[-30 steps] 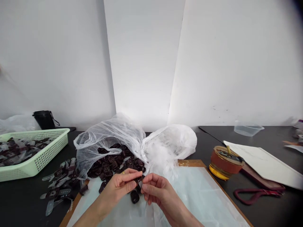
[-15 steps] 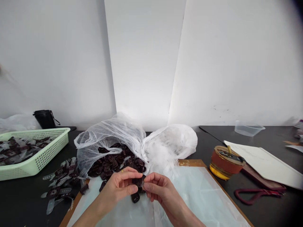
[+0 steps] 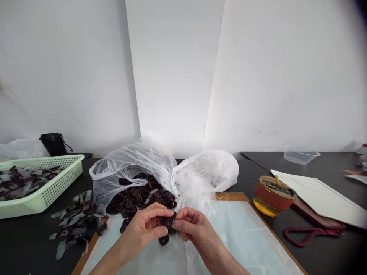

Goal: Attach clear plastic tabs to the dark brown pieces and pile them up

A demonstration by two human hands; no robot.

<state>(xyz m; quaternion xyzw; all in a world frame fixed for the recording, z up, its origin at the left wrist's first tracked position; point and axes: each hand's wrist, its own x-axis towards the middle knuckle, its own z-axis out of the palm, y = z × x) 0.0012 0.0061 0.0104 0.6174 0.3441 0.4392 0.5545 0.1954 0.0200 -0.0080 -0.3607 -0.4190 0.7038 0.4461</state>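
My left hand [image 3: 145,229] and my right hand [image 3: 191,227] meet over the work mat [image 3: 246,236], both pinching one small dark brown piece [image 3: 167,221] between thumbs and fingertips. A ring sits on a left finger. Just below the hands another dark piece [image 3: 164,240] lies loose on the mat. Behind them an open white plastic bag [image 3: 129,168] spills a heap of the same dark pieces [image 3: 137,196]. A second white bag [image 3: 206,172] lies to its right.
A green basket [image 3: 54,187] with finished pieces stands at the left, more pieces with clear strips [image 3: 71,221] lie beside it. A round orange tin [image 3: 271,196], papers [image 3: 318,196], a red cord [image 3: 309,235] and a clear tub [image 3: 299,156] are at the right. A black cup [image 3: 54,144] stands behind.
My two hands have closed in on the dark piece, the fingertips pressing nearer together. Nothing else on the table has moved.
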